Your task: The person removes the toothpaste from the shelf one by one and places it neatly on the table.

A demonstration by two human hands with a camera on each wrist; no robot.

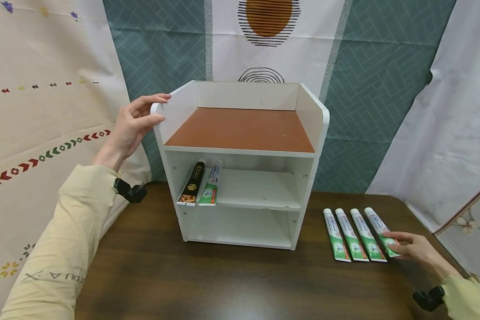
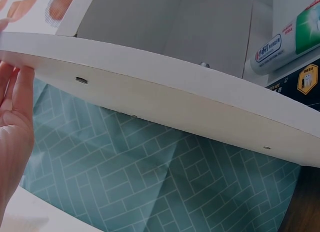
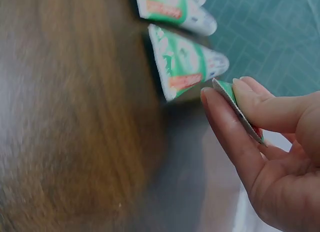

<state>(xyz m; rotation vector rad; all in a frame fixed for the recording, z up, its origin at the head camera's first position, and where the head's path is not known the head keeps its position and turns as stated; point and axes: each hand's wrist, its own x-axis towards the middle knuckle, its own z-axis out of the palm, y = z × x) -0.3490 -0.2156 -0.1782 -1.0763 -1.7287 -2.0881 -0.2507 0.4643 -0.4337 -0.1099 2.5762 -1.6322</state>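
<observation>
My right hand point(image 1: 418, 251) pinches the flat crimped end of a green and white toothpaste tube point(image 1: 378, 222), the rightmost in a row on the table. In the right wrist view, thumb and fingers close on that tube's end point(image 3: 240, 111). Beside it lie three matching toothpaste tubes point(image 1: 369, 238), side by side. My left hand point(image 1: 130, 124) holds the upper left side edge of a white shelf unit point(image 1: 240, 151), thumb inside the panel edge. On the middle shelf, at its left, lie a black toothpaste tube point(image 1: 192, 182) and a green and white one point(image 1: 211, 184).
The shelf unit has a brown top board point(image 1: 244, 129) with raised sides and a lower shelf point(image 1: 240, 229). It stands on a dark wooden table point(image 1: 224, 284). Patterned cloths hang behind and at both sides, the teal cloth point(image 1: 164, 58) close behind the unit.
</observation>
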